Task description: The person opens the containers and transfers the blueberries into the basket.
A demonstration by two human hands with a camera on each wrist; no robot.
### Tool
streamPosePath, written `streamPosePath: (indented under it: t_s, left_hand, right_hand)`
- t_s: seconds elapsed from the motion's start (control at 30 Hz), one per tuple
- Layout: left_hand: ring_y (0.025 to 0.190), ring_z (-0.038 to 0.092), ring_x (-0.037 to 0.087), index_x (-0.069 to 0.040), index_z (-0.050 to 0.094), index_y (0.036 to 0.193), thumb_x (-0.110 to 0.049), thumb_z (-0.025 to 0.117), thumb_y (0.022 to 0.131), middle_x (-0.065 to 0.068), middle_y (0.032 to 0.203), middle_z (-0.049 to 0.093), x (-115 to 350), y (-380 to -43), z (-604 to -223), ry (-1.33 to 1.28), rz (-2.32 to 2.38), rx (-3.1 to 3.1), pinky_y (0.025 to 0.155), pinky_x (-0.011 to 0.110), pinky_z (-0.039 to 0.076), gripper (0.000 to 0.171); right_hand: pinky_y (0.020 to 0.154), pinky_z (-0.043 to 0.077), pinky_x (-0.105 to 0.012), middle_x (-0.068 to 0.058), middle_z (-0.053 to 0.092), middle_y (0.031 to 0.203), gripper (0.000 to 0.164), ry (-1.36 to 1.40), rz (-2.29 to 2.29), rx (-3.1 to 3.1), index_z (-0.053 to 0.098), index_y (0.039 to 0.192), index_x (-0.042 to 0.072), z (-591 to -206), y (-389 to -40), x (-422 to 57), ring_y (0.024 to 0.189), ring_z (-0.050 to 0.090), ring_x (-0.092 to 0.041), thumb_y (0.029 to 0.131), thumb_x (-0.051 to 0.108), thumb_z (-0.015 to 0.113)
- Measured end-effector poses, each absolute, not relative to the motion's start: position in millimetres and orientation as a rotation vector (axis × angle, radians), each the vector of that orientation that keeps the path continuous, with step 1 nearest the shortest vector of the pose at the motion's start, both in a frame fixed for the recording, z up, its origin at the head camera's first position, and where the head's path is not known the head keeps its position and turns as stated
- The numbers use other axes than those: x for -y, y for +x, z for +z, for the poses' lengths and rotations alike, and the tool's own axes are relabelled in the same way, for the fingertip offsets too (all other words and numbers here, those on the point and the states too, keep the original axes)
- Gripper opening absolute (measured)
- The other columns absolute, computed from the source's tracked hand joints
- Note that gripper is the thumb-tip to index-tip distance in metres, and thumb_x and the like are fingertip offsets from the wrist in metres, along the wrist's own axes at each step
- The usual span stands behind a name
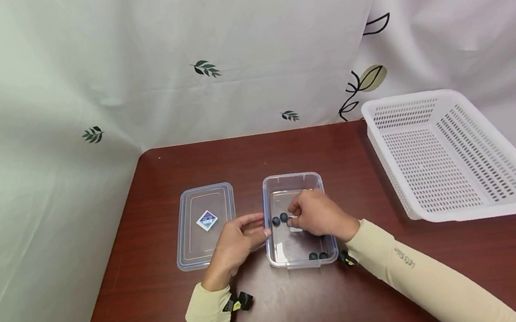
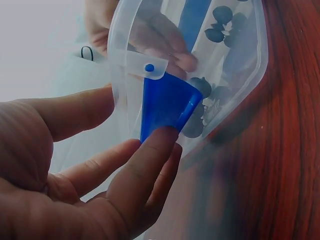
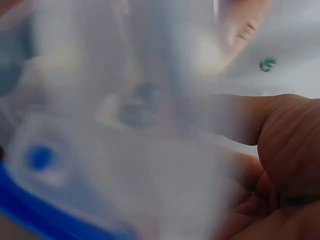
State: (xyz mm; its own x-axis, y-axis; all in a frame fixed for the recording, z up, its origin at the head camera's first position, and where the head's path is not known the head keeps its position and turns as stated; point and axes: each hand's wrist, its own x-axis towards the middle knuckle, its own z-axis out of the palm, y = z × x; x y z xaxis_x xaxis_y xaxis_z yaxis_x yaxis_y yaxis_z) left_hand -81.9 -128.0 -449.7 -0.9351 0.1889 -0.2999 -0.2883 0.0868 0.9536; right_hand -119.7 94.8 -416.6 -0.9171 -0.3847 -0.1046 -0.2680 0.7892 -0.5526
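Note:
A clear plastic food container with a blue-edged rim stands on the table, blueberries inside it. My left hand touches the container's left side with nearly straight fingers; in the left wrist view, its fingertips lie against a blue clip. Reaching into the container, my right hand has curled fingers and seems to pinch a blueberry, partly hidden by the fingertips. Two more blueberries lie just left of it. The right wrist view is blurred by the container wall.
A clear lid with a diamond-shaped sticker lies left of the container. At the table's right edge stands a large white perforated basket. Behind the brown table hangs a white curtain with leaf prints.

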Motion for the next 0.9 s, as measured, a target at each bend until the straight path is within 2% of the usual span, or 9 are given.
streamPosePath:
  t_s: [0.1, 0.2, 0.37, 0.5, 0.6, 0.73, 0.9]
  left_hand:
    - [0.113, 0.073, 0.024, 0.007, 0.063, 0.139, 0.001, 0.076, 0.093, 0.029, 0.132, 0.07, 128, -82, -450, -0.1, 1.896, -2.03, 0.088, 0.025, 0.06, 0.048]
    - [0.11, 0.074, 0.022, 0.007, 0.064, 0.138, 0.0, 0.075, 0.093, 0.028, 0.131, 0.07, 128, -82, -450, -0.103, 1.88, -2.037, 0.087, 0.025, 0.061, 0.046]
    - [0.108, 0.074, 0.021, 0.007, 0.065, 0.137, 0.001, 0.075, 0.094, 0.029, 0.13, 0.071, 128, -83, -449, -0.095, 1.873, -2.049, 0.085, 0.024, 0.06, 0.045]
    - [0.107, 0.074, 0.019, 0.007, 0.065, 0.136, 0.002, 0.075, 0.093, 0.029, 0.129, 0.071, 128, -83, -449, -0.1, 1.875, -2.055, 0.084, 0.022, 0.059, 0.045]
    - [0.105, 0.074, 0.018, 0.007, 0.065, 0.136, 0.001, 0.075, 0.093, 0.029, 0.128, 0.072, 128, -82, -449, -0.106, 1.875, -2.055, 0.083, 0.022, 0.059, 0.044]
    - [0.105, 0.074, 0.018, 0.007, 0.065, 0.136, 0.001, 0.075, 0.093, 0.029, 0.128, 0.072, 127, -82, -450, -0.098, 1.873, -2.053, 0.084, 0.023, 0.059, 0.045]
    - [0.105, 0.074, 0.018, 0.006, 0.065, 0.137, 0.0, 0.075, 0.094, 0.028, 0.127, 0.072, 128, -83, -451, -0.105, 1.873, -2.04, 0.084, 0.024, 0.059, 0.045]
  right_hand:
    - [0.061, 0.048, -0.027, 0.01, 0.063, 0.059, 0.008, -0.538, -0.719, -2.814, 0.081, 0.083, 0.013, -424, -117, -91, 0.06, 0.056, -0.007, 0.084, 0.018, 0.087]
    - [0.055, 0.046, -0.026, 0.01, 0.058, 0.055, 0.015, -0.533, -0.683, -2.824, 0.077, 0.074, 0.015, -427, -116, -86, 0.057, 0.054, -0.009, 0.086, 0.017, 0.086]
    - [0.053, 0.046, -0.027, 0.008, 0.059, 0.058, 0.019, -0.523, -0.675, -2.831, 0.074, 0.072, 0.013, -431, -114, -81, 0.056, 0.055, -0.011, 0.088, 0.015, 0.085]
    - [0.064, 0.046, -0.033, 0.01, 0.059, 0.056, 0.021, -0.593, -0.633, -2.891, 0.073, 0.07, 0.015, -435, -115, -78, 0.056, 0.053, -0.01, 0.087, 0.016, 0.086]
    - [0.065, 0.046, -0.034, 0.011, 0.06, 0.056, 0.019, -0.646, -0.623, -2.933, 0.075, 0.07, 0.016, -439, -115, -76, 0.056, 0.053, -0.009, 0.085, 0.015, 0.087]
    - [0.056, 0.046, -0.031, 0.011, 0.064, 0.059, 0.015, -0.65, -0.664, -2.949, 0.078, 0.072, 0.016, -441, -116, -75, 0.056, 0.054, -0.008, 0.083, 0.013, 0.088]
    - [0.055, 0.046, -0.03, 0.01, 0.066, 0.061, 0.014, -0.624, -0.712, -2.931, 0.079, 0.073, 0.017, -441, -117, -74, 0.058, 0.056, -0.008, 0.082, 0.011, 0.088]
